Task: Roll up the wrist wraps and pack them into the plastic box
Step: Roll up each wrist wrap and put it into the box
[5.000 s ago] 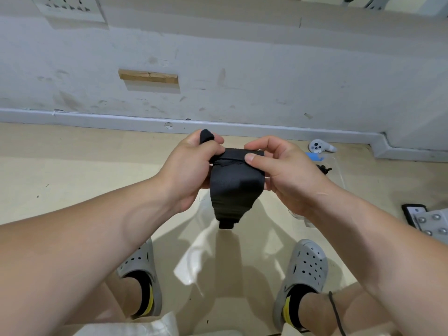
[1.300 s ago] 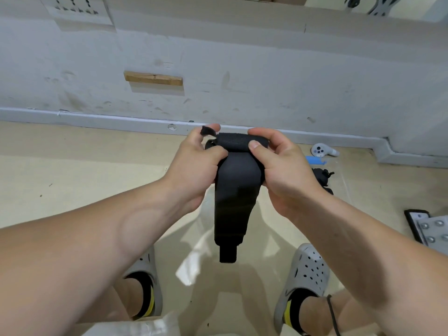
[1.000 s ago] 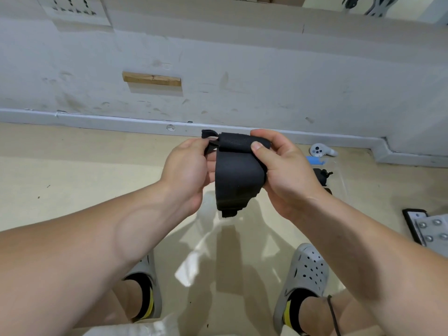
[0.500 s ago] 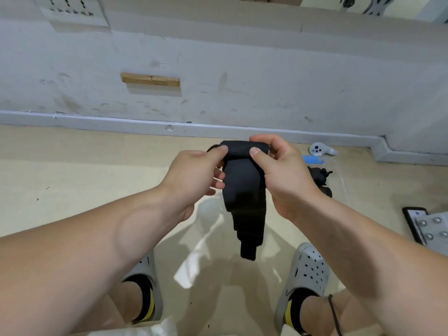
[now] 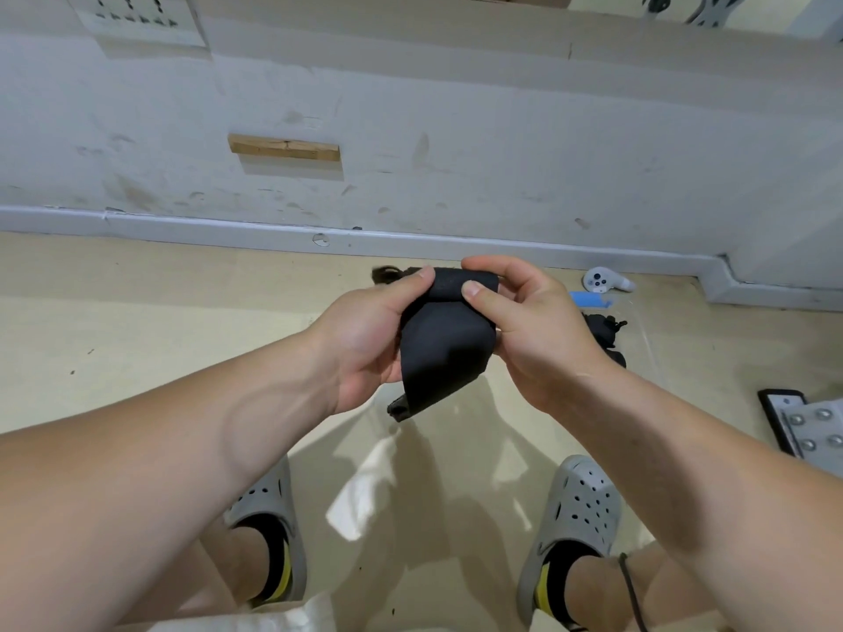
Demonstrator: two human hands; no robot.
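A black wrist wrap (image 5: 444,353) hangs in the air between my hands, its top end rolled into a small cylinder. My left hand (image 5: 369,339) pinches the roll's left end with thumb on top. My right hand (image 5: 533,330) pinches the right end, thumb across the front. The loose tail of the wrap hangs short below, ending in a narrow tab. A second black wrist wrap (image 5: 604,333) lies on the floor behind my right hand, inside what looks like a clear plastic box (image 5: 650,339), mostly hidden.
I stand facing a white wall with a skirting board (image 5: 182,221). A white controller (image 5: 604,281) and a blue item (image 5: 588,299) lie by the wall at the right. A black phone (image 5: 777,419) and a grey studded panel (image 5: 816,433) sit at the right edge. My grey clogs (image 5: 575,508) are below.
The hanging tail has become much shorter than half a second ago as more wrap went onto the roll. My left thumb now sits on top of the roll.
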